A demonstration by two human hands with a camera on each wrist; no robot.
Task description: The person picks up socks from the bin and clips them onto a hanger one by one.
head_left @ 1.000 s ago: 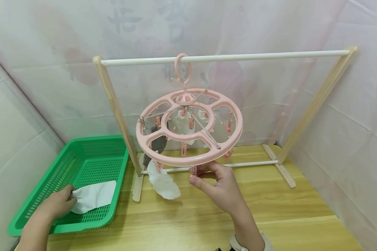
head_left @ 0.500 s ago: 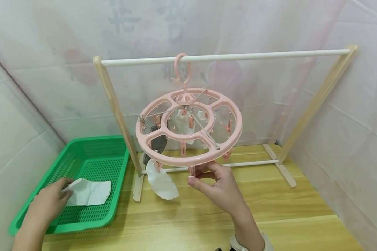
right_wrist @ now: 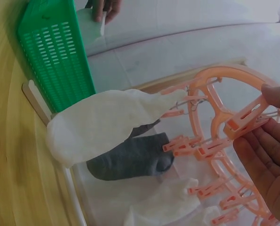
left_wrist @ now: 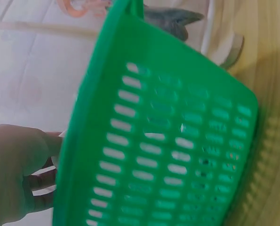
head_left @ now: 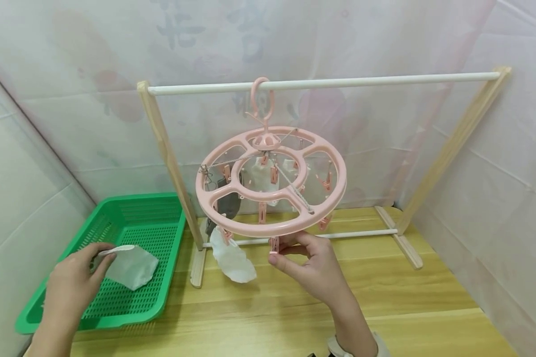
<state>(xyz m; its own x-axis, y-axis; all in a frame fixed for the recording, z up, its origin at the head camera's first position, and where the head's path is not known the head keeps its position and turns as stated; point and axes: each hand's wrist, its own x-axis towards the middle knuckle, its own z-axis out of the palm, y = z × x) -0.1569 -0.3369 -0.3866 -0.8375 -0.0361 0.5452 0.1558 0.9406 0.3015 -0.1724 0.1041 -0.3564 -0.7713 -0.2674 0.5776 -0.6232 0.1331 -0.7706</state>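
Note:
My left hand (head_left: 73, 280) pinches a white sock (head_left: 136, 267) by its cuff, over the green basket (head_left: 175, 248); its toe end droops away from the fingers. In the left wrist view the basket wall hides most of that sock. My right hand (head_left: 319, 270) holds a pink clothes peg (head_left: 275, 245) between thumb and fingers, at the front rim of a pink round drying hanger (head_left: 272, 229). Left of this peg, another white sock (head_left: 234, 260) hangs clipped. A dark grey sock (right_wrist: 130, 157) hangs behind it, and more white socks (head_left: 265, 173) hang at the back.
The hanger's hook (head_left: 262, 94) sits over the white bar (head_left: 362, 82) of a wooden stand (head_left: 455, 148). Several other pegs (head_left: 326, 181) dangle from the hanger. The basket stands on the wooden table (head_left: 339, 317) beside the stand's left foot (head_left: 197, 270). Fabric walls enclose the table.
My left hand has lifted the white sock by its cuff, so it now hangs with its opening up instead of lying flat in the basket. My right hand stays at the peg.

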